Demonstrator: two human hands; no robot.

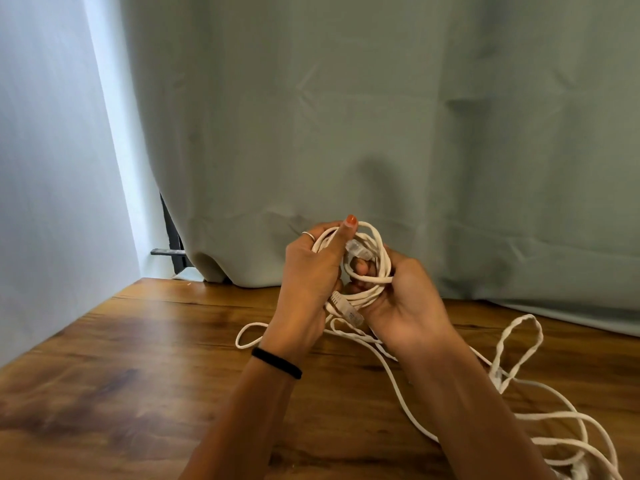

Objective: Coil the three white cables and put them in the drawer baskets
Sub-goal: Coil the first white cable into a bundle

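Note:
A coiled white cable (375,252) with clear plug ends is held above the wooden table (138,358) between both hands. My left hand (311,271) grips the coil's left side, thumb up along it. My right hand (401,299) curls round the coil's lower right. More loose white cable (519,344) lies in loops on the table at the right and under my wrists. No drawer or basket is in view.
A grey-green curtain (381,116) hangs behind the table down to its back edge. A dark metal bracket (173,251) shows at the curtain's left edge. A pale wall (41,168) runs along the left.

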